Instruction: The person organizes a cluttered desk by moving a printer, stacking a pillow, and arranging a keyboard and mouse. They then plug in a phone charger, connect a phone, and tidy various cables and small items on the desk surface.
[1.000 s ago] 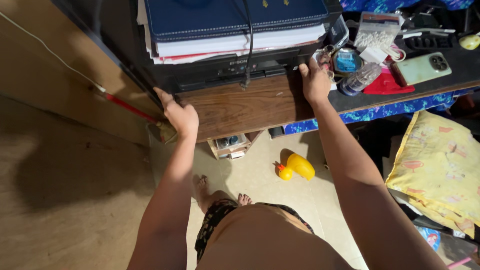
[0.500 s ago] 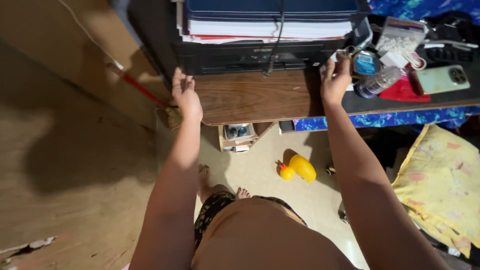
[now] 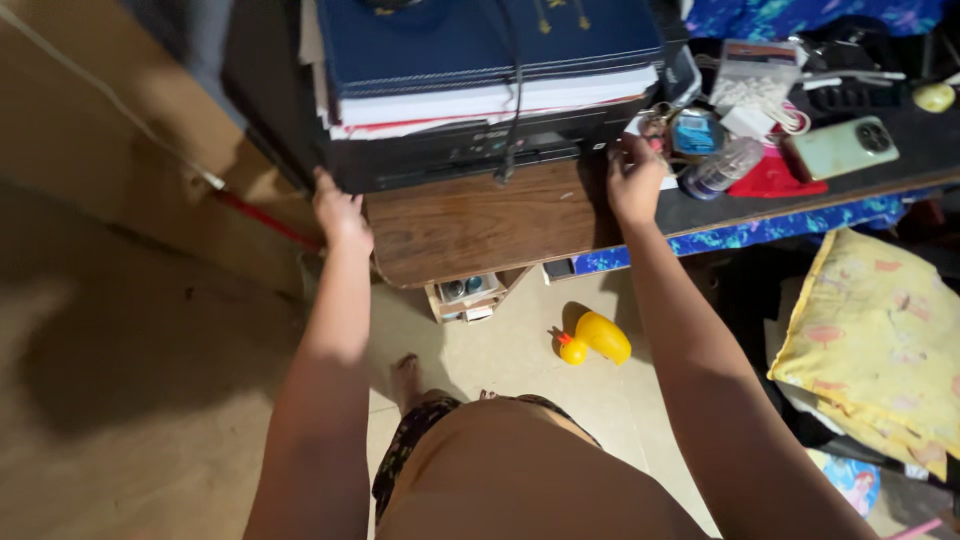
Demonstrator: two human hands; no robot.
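A black printer [image 3: 450, 150] stands on a brown wooden table [image 3: 480, 215]. On top of it lie a stack of papers [image 3: 500, 100] and a dark blue book [image 3: 480, 40], and a black cable [image 3: 512, 120] hangs down its front. My left hand [image 3: 340, 215] presses against the printer's lower left front corner. My right hand [image 3: 635, 180] grips the lower right front corner, beside a clutter of small things. The printer sits between my two hands.
Right of the printer lie a green phone [image 3: 840, 147], a clear bottle [image 3: 722, 165], a red cloth [image 3: 765, 180] and a bag of white beads [image 3: 750, 75]. A yellow toy duck [image 3: 598, 335] and a small box [image 3: 465, 295] are on the floor. A yellow pillow [image 3: 880, 330] lies right; a red-handled broom [image 3: 265, 220] leans left.
The view has shifted and tilted. My left hand has slid from the table's edge up to the printer's left corner. My right hand stays at the right corner.
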